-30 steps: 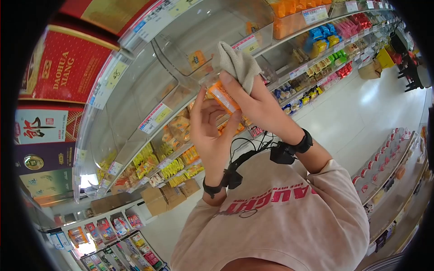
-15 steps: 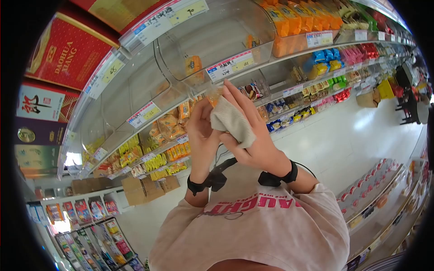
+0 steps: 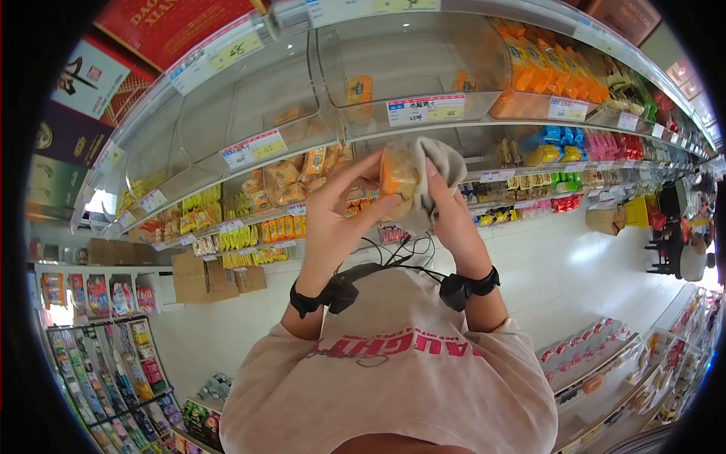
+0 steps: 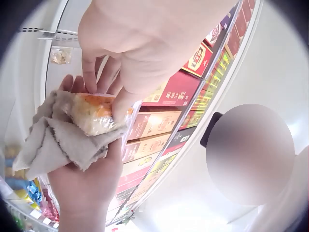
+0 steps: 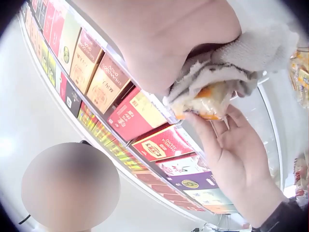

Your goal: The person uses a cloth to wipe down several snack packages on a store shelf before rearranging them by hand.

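Observation:
In the head view my left hand pinches a packaged snack cake in a clear and orange wrapper between thumb and fingers. My right hand holds a grey-beige cloth against the cake's right side. From the left wrist, the cloth lies bunched over the right palm and wraps round part of the cake, while the left fingers grip its upper edge. The right wrist view shows the cake between the cloth and the left hand.
Shelves with clear bins and price tags stand just beyond the hands. One bin holds a single orange packet; orange packs fill another. Boxed goods are at upper left. A cardboard box sits below the shelves.
The cloth and right hand have turned from covering the snack cake to its right side, so its clear wrapper shows. The head view has swung, bringing more shelf into sight.

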Motion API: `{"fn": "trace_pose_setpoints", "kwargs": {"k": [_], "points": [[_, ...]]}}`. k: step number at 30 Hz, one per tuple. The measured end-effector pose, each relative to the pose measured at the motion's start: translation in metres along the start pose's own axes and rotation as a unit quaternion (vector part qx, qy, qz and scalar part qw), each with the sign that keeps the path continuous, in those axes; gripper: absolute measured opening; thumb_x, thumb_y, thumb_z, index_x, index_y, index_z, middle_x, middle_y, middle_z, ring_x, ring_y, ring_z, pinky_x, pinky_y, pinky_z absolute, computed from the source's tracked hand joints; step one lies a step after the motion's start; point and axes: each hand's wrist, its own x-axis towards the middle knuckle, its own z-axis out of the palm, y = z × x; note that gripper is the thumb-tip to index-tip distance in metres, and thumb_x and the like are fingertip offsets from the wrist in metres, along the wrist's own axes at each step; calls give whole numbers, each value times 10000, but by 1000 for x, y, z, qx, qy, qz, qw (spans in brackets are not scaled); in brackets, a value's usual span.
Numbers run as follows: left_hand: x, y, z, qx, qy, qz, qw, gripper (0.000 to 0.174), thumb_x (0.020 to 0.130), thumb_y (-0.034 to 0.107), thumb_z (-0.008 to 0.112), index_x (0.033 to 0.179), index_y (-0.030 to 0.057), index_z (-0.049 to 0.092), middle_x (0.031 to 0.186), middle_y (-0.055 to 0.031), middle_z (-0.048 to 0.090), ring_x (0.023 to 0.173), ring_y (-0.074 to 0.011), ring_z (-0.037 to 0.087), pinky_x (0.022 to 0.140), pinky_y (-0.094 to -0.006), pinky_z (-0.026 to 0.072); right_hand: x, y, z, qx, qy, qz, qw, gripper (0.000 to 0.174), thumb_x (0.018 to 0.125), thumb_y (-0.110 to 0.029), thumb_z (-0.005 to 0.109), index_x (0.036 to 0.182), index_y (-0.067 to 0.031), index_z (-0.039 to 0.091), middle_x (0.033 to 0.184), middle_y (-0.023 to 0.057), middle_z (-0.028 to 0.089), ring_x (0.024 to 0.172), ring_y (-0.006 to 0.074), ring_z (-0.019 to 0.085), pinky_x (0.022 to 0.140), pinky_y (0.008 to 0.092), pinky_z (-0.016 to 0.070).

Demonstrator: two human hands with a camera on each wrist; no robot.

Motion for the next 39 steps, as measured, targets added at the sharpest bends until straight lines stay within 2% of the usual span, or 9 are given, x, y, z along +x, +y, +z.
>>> {"fn": "trace_pose_setpoints", "kwargs": {"k": [7,10,14,17,19,21,25,32,39], "points": [[-10,-1,-14,-58,70,-30,995,448,942,36,732,1362,-53,605,1241,-96,605,1056,-143,626,944,-298,543,9,25,15,-146,42,-100,983,372,1002,-191,673,1303,10,590,1165,84,675,1044,176,647,908,296,510],[-13,-10,-37,-71,62,-63,994,416,958,49,720,1342,-64,607,1226,-98,632,1094,-144,630,939,-300,560,12,24,20,-438,-20,-248,864,322,895,-69,744,1190,17,648,1043,145,709,906,297,693,845,327,541],[-18,0,-50,-109,109,-104,983,358,958,52,719,1279,-77,630,1192,-108,679,1116,-160,642,934,-301,561,12,40,25,-415,-34,-255,873,317,889,-33,710,1197,18,657,1072,188,707,860,325,693,801,351,551],[-23,-13,-60,-95,84,-127,984,326,943,45,728,1239,-63,648,1180,-105,691,1110,-170,650,904,-298,573,20,51,33,-178,68,-176,966,302,957,-56,648,1248,25,634,1160,163,696,916,279,701,839,344,548],[-29,-21,-63,-48,33,-141,988,310,930,39,735,1215,-56,657,1186,-99,677,1096,-174,659,879,-293,580,16,34,52,-236,8,-148,960,305,996,-86,613,1279,28,615,1204,136,679,986,234,677,894,330,530],[-36,-19,-56,-8,47,-120,992,322,921,40,739,1218,-55,656,1191,-97,657,1069,-171,664,852,-287,591,24,39,63,-357,-29,-236,903,326,1031,-133,583,1317,24,595,1223,90,658,1055,178,620,943,312,499],[-35,-31,-70,-50,50,-87,994,302,940,3,708,1226,-76,650,1213,-100,610,1063,-152,642,824,-272,617,22,42,71,-189,-6,-54,980,336,1024,-173,619,1297,22,595,1205,95,649,1084,165,590,969,311,473],[-37,-34,-89,-95,99,-83,987,280,968,19,694,1232,-69,663,1218,-106,646,1115,-153,609,915,-291,535,4,58,62,-259,-83,-16,962,371,984,-192,692,1268,13,567,1165,65,596,1053,160,557,913,305,470],[-32,-28,-95,-93,115,-54,988,293,1012,72,654,1273,-59,639,1235,-112,677,1125,-151,611,971,-286,481,-2,62,73,-285,-21,-81,955,358,975,-164,714,1260,9,582,924,49,677,683,94,685,629,254,538]]}}
